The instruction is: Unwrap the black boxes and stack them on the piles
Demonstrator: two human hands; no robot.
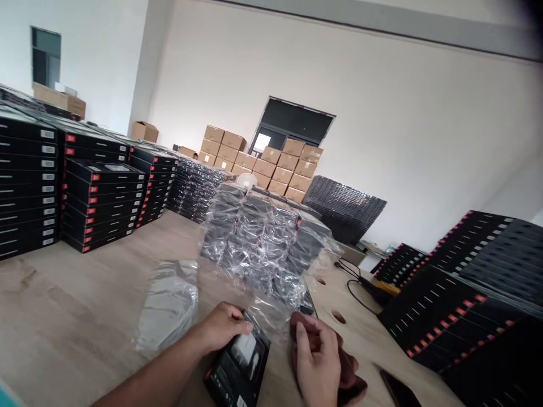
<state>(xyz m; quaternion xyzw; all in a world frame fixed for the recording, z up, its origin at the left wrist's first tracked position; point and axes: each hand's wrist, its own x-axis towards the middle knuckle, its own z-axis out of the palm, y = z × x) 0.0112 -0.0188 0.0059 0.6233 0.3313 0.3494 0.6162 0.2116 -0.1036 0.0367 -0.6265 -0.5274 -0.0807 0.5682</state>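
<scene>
My left hand grips the top edge of a flat black product box lying on the wooden table. Its fingers curl over the box's corner. My right hand rests closed on a dark red cloth just right of the box. Directly behind both hands stands a pile of boxes wrapped in clear plastic bags. A loose clear bag lies flat to the left of my left hand.
Stacks of black boxes with red tabs line the table's left side, with more stacks on the right. Brown cartons are piled at the back wall. A black cable and round holes mark the table's right part.
</scene>
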